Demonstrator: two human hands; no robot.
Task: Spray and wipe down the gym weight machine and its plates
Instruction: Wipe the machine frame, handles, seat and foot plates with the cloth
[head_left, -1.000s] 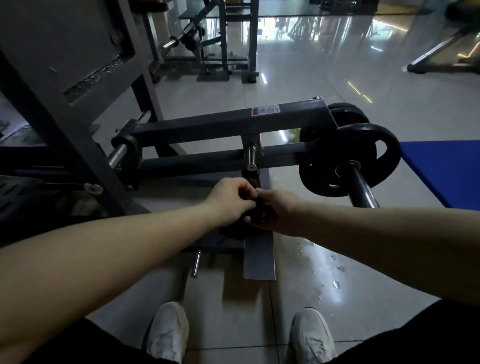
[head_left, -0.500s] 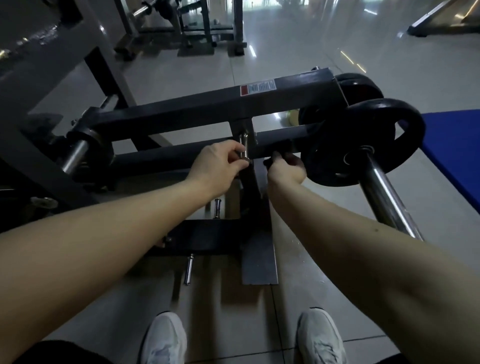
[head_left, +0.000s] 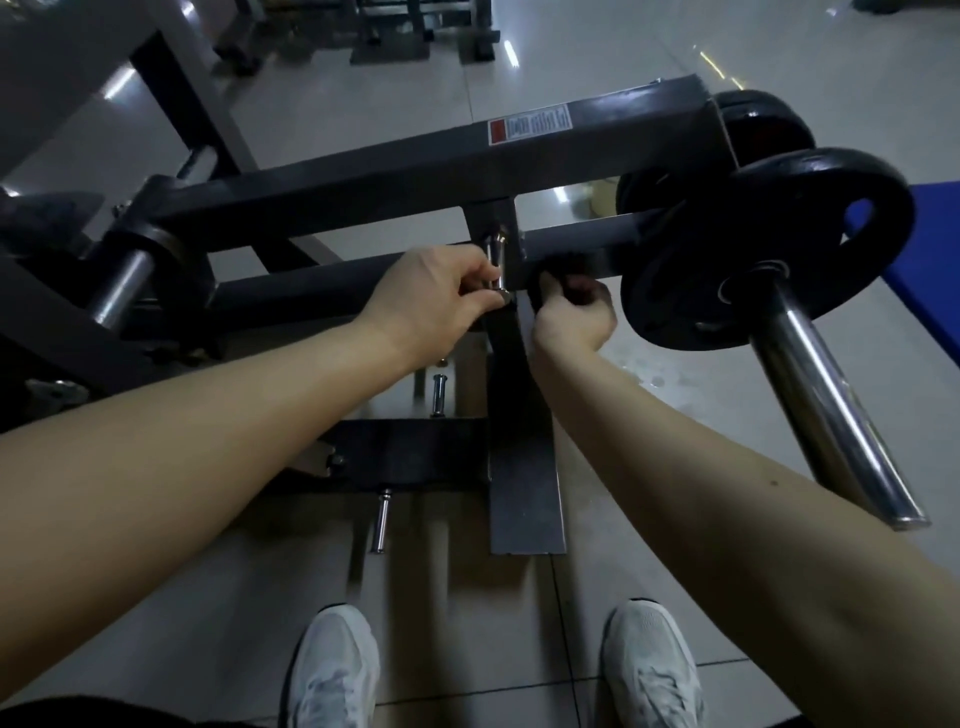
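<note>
Fingers of the left hand (head_left: 441, 299) pinch a chrome pin (head_left: 497, 270) at the middle post of the weight machine (head_left: 415, 171). The right hand (head_left: 574, 314) is curled just beside it, under the lower bar (head_left: 576, 244), and grips a dark bunched thing (head_left: 543, 280) too dim to name. The machine stands on the tiled floor (head_left: 701, 405), in front of the white shoes (head_left: 332, 670). At its right end a black weight plate (head_left: 810, 208) sits on a chrome sleeve (head_left: 831, 415), with a second plate (head_left: 763, 124) behind. Water drops (head_left: 652, 376) lie on the floor below the right hand.
</note>
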